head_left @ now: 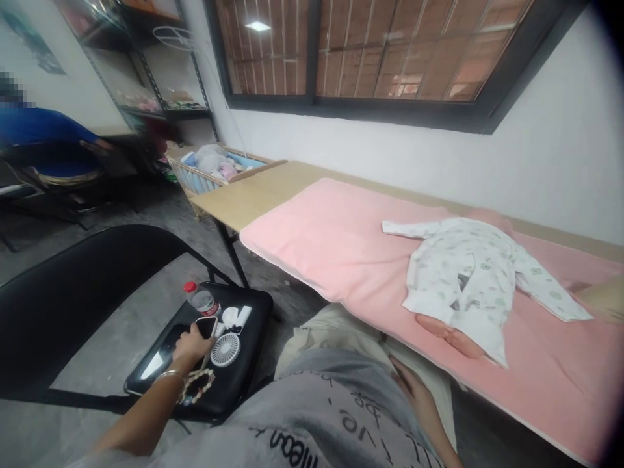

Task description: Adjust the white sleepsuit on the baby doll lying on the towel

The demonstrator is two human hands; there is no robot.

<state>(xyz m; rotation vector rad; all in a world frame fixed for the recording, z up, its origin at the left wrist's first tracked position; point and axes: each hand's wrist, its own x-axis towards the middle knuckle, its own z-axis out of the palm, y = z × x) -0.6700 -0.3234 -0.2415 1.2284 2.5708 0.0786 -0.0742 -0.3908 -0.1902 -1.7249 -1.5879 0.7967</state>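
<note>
White-rimmed phone (208, 325), left hand (193, 344) downturned

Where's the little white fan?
In the head view's lower left, the white fan lies on the black chair seat, just right of the person's left hand.

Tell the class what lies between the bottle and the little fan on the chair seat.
Between the bottle and fan, the head view shows the phone in the left hand and a small white item, too small to identify.
</note>
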